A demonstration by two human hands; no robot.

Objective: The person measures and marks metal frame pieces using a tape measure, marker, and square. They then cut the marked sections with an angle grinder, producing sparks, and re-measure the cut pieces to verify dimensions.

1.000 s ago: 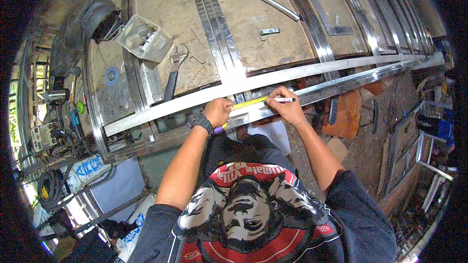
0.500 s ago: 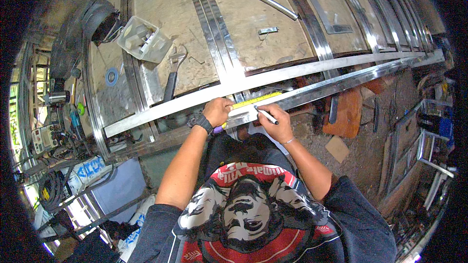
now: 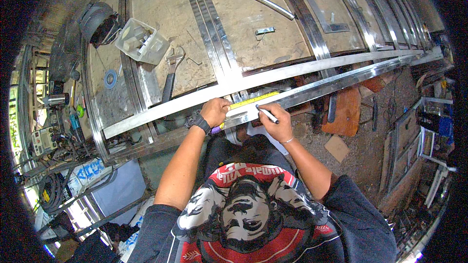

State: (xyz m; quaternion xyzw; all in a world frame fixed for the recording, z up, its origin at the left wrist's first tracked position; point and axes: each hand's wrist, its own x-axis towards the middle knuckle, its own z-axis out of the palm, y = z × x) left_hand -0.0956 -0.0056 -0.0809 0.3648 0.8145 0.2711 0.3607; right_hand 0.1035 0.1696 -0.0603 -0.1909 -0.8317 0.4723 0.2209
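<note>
My left hand (image 3: pixel 215 112) is closed at the end of a yellow tape measure (image 3: pixel 253 100), whose blade lies out to the right along a shiny metal bar (image 3: pixel 317 87). A purple and yellow bit, perhaps the tape's case, shows under that hand. In my right hand (image 3: pixel 276 120) is a white marker (image 3: pixel 269 115) with a dark tip. The tip points at the bar just below the tape blade; whether it touches I cannot tell. Just beyond, a flat pale metal strip (image 3: pixel 170 106) runs along the bench.
On the bench lie a hammer (image 3: pixel 265 2), a carpenter's square (image 3: pixel 336 28), an adjustable wrench (image 3: pixel 170 75), a roll of blue tape (image 3: pixel 110 78) and a plastic tub (image 3: pixel 141 44). A welding helmet (image 3: pixel 97 22) sits at the far left. A wooden stool (image 3: pixel 341 112) stands below, right.
Both hands keep their grips, with only a slight shift of the right hand and marker along the bar. The whole view has moved a little.
</note>
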